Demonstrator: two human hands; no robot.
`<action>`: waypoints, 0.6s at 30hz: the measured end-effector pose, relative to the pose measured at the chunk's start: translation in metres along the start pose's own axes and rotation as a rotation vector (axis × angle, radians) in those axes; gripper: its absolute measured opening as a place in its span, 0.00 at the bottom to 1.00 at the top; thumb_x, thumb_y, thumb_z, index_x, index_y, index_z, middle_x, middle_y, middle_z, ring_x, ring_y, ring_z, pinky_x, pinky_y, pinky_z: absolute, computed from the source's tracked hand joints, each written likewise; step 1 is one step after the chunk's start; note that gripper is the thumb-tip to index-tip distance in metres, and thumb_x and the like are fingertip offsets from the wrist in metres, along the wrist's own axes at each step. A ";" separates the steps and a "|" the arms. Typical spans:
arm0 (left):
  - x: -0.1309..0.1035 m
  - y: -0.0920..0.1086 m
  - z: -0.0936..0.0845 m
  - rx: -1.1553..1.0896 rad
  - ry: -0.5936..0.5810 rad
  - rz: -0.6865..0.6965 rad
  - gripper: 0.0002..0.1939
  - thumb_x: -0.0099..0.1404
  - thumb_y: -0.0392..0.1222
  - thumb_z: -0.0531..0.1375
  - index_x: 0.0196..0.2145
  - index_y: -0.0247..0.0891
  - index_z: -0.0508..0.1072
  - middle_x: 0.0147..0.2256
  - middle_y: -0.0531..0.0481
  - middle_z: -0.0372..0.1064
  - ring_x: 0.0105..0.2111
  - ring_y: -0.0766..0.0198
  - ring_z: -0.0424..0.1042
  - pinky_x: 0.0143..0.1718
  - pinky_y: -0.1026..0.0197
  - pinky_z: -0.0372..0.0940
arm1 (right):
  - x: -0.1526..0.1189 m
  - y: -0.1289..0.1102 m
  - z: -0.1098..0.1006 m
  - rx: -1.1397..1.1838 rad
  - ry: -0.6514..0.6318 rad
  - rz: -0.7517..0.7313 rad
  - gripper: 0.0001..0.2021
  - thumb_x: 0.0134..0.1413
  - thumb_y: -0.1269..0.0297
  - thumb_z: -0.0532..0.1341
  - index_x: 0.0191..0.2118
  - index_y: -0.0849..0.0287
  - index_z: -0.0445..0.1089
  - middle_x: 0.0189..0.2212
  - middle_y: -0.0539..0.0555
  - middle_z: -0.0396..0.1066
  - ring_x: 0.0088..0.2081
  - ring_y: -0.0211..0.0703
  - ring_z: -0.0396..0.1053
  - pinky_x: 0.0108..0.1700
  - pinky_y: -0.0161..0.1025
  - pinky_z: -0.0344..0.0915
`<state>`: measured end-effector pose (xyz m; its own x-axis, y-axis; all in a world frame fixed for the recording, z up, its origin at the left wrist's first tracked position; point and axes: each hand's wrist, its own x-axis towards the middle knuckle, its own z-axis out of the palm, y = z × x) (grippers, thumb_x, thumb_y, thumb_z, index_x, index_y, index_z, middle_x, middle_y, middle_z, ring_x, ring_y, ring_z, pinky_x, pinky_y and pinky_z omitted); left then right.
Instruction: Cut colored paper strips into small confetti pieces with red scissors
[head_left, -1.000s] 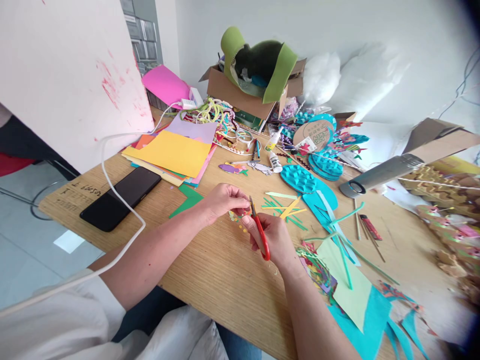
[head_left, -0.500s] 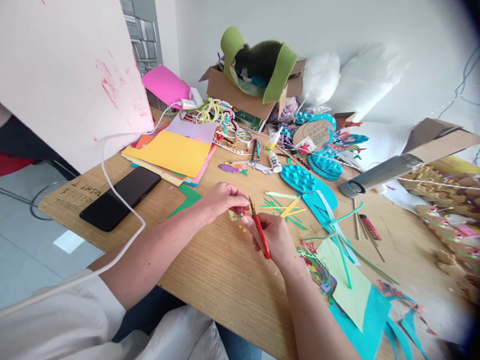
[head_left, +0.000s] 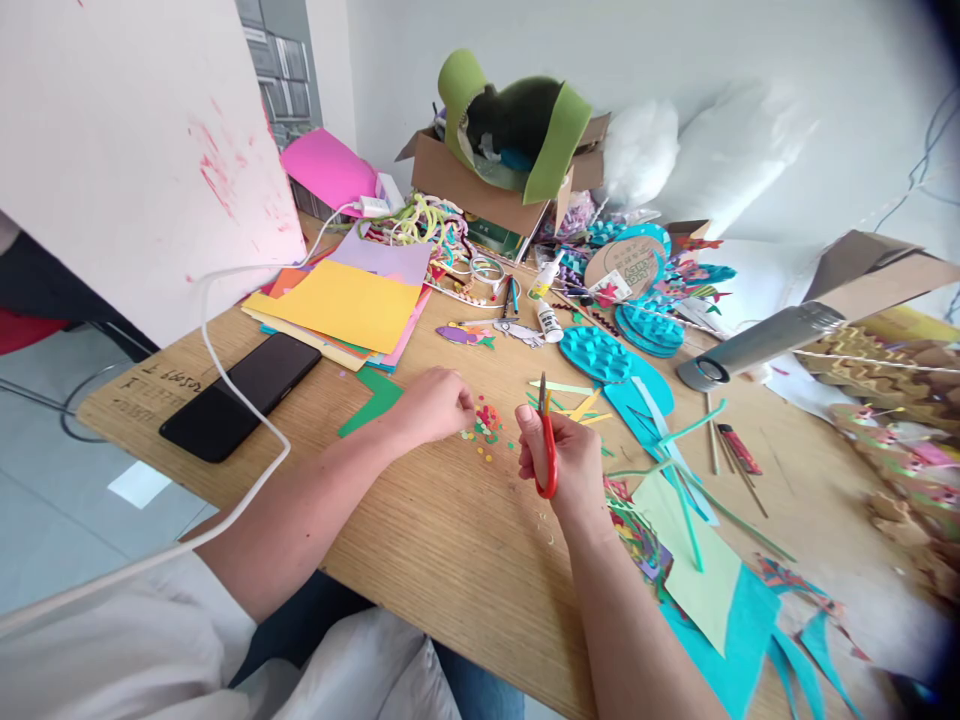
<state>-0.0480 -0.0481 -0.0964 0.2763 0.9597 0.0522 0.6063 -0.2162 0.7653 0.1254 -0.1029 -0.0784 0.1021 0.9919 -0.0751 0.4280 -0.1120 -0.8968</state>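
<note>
In my right hand [head_left: 566, 465] are red-handled scissors [head_left: 550, 455], blades pointing up and away from me. My left hand [head_left: 442, 405] is closed just left of a small heap of coloured paper dots [head_left: 487, 420], its fingertips pinched together; whatever they hold, if anything, is too small to make out. Thin green and yellow paper strips [head_left: 586, 407] lie beyond the scissors. A green paper piece [head_left: 373, 400] rests on the table by my left wrist. Beyond the dots are a purple paper fish [head_left: 459, 335] and a white glue bottle [head_left: 549, 322].
A black phone [head_left: 241, 398] lies at the left, with a white cable [head_left: 214, 350] looping over it. Stacked coloured paper [head_left: 345, 305] sits behind. A metal flask [head_left: 761, 348] lies at the right, near blue paper scraps [head_left: 735, 640]. A cardboard box [head_left: 480, 185] stands at the back.
My hands have drawn apart: the right, with the scissors, moved right, and the left moved slightly left and down. The paper dots between them are now more visible.
</note>
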 end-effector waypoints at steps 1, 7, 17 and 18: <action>0.000 -0.002 0.000 0.059 -0.006 0.027 0.06 0.49 0.32 0.63 0.17 0.38 0.75 0.23 0.48 0.73 0.27 0.62 0.69 0.35 0.62 0.62 | 0.000 0.000 0.000 0.005 0.001 0.005 0.28 0.46 0.36 0.61 0.19 0.59 0.63 0.11 0.50 0.65 0.12 0.38 0.64 0.13 0.31 0.59; 0.001 -0.007 -0.001 0.086 0.051 0.051 0.06 0.50 0.32 0.62 0.19 0.38 0.77 0.26 0.45 0.74 0.34 0.58 0.71 0.43 0.59 0.63 | 0.000 0.001 0.002 0.033 -0.062 0.012 0.27 0.48 0.37 0.61 0.19 0.59 0.62 0.11 0.49 0.64 0.12 0.36 0.62 0.13 0.30 0.55; -0.007 0.012 -0.014 -1.090 -0.489 -0.032 0.23 0.51 0.33 0.62 0.47 0.35 0.75 0.36 0.45 0.76 0.34 0.65 0.72 0.38 0.62 0.63 | -0.004 0.000 -0.003 0.233 -0.577 -0.042 0.29 0.53 0.35 0.55 0.21 0.60 0.62 0.12 0.47 0.62 0.12 0.32 0.58 0.14 0.29 0.53; -0.008 0.013 -0.015 -1.104 -0.520 -0.011 0.23 0.52 0.34 0.63 0.48 0.36 0.74 0.37 0.44 0.75 0.35 0.65 0.73 0.38 0.62 0.63 | -0.004 0.001 -0.004 0.240 -0.615 -0.031 0.30 0.52 0.34 0.54 0.21 0.60 0.63 0.12 0.47 0.61 0.12 0.32 0.58 0.14 0.29 0.52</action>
<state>-0.0539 -0.0559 -0.0774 0.6941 0.7194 -0.0272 -0.2787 0.3033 0.9113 0.1287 -0.1071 -0.0774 -0.4689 0.8556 -0.2192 0.2034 -0.1368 -0.9695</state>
